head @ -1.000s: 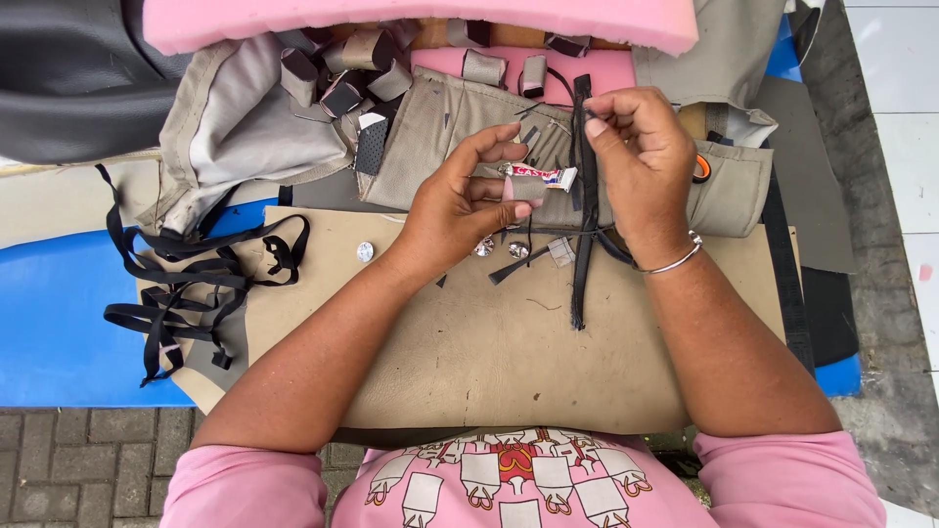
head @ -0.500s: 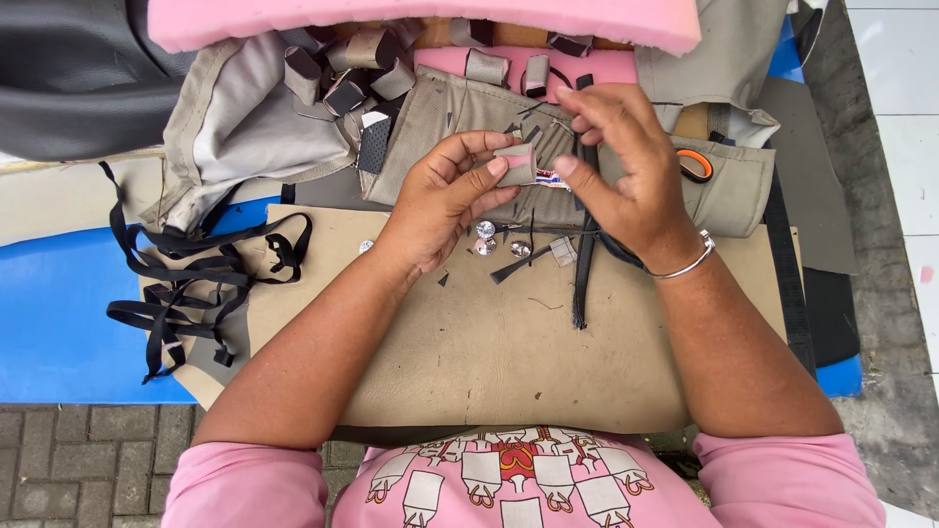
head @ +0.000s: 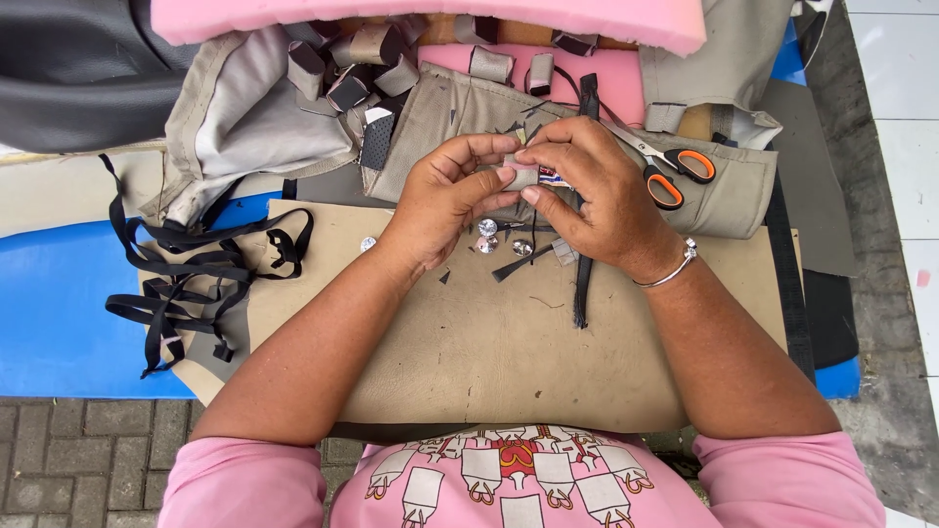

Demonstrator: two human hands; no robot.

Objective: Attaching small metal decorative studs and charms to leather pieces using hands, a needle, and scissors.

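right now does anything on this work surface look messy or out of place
Mostly a working clutter. Black straps lie in a tangle, spilling off the tan sheet at its left edge. Orange-handled scissors rest loose on the beige fabric beside the right hand. Nothing looks damaged.

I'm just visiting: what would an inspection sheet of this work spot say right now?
Surface: tan leather sheet over a blue board.
Job's things: small grey piece pinched between both hands; round metal studs lie below.
Clutter: orange-handled scissors, black straps, beige cover, pink foam.
Hands: left hand and right hand meet fingertip to fingertip.
Cables: nothing seen.
Surroundings: brick paving, white tiles.
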